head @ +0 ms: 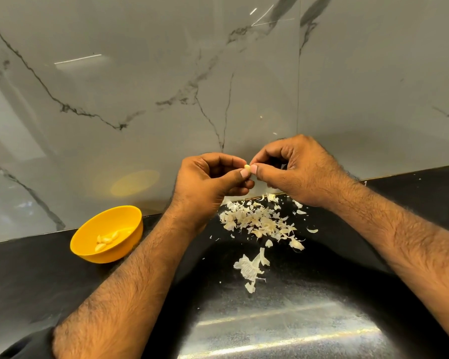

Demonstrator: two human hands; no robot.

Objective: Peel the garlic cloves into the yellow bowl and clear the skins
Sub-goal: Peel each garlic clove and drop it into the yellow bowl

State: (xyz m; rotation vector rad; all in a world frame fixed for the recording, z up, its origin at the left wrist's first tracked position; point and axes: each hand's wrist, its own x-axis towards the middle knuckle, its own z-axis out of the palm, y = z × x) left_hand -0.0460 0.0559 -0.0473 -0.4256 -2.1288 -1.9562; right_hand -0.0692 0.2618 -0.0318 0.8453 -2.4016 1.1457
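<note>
**Clove pinched between both hands, bowl off to the left**

The garlic clove (247, 166) is pinched by the left hand (208, 182) and the right hand (296, 172), fingers curled; its long axis is hidden. The yellow bowl (88, 237) lies lower left of the clove, nearer the left hand. Skins (257, 221) lie below it on the black counter (36, 275).

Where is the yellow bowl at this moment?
In the head view, the yellow bowl stands on the black counter at the left, close to the marble wall, beside the left forearm, with peeled garlic cloves inside.
</note>
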